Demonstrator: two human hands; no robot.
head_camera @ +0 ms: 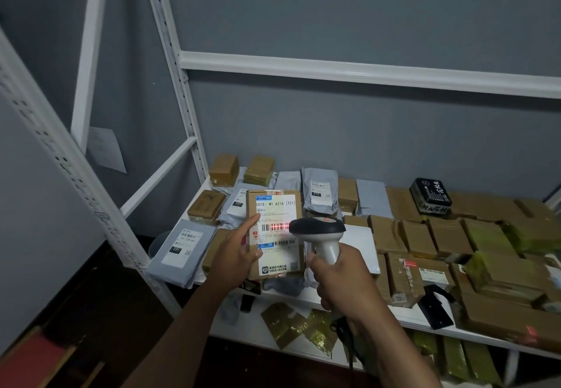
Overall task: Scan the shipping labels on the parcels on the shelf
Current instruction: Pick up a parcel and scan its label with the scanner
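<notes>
My left hand (239,246) grips a brown cardboard parcel (274,202) by its left edge and holds it tilted up above the shelf. A white shipping label (277,220) covers the parcel's front. My right hand (340,278) grips the handle of a grey and black barcode scanner (318,229). The scanner's head points left at the label. A red scan line (279,226) lies across the upper barcode.
The white metal shelf (358,299) carries several brown boxes, grey mailer bags (182,248) and a black box (429,195) at the back right. A white upright post (91,187) stands close on the left. A lower shelf holds more wrapped parcels.
</notes>
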